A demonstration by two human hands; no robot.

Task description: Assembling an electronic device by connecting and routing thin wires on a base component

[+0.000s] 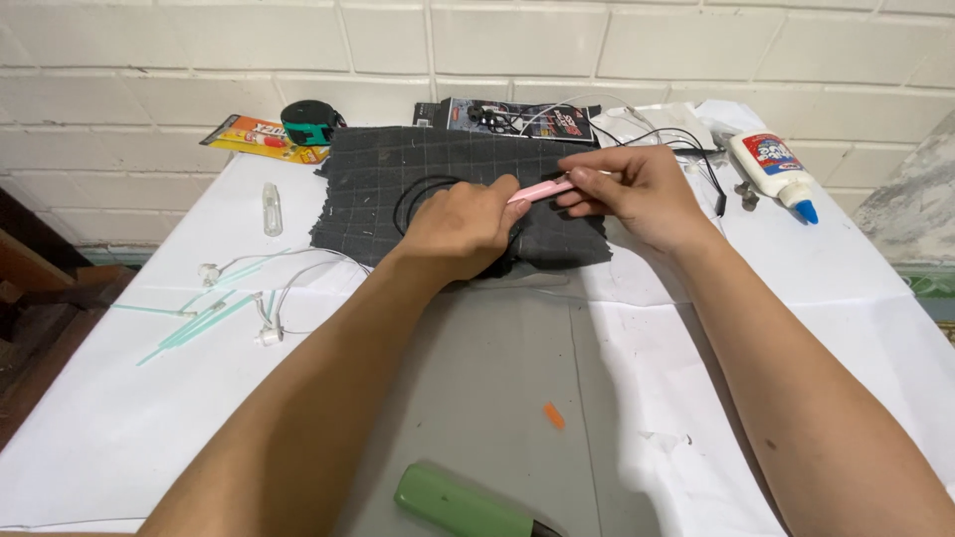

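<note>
My left hand (pixel 466 225) clenched the black cable (pixel 418 194) against the dark mat (pixel 383 179) to steady it; my right hand (pixel 632 189) gripped the pink cutter (pixel 542 190).

yellow-orange flat packet (pixel 251 136) far left; dark blister pack (pixel 517 119) behind the cloth, perhaps holding earphones.

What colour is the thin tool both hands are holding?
Pink. The thin tool shows best in the head view.
</note>
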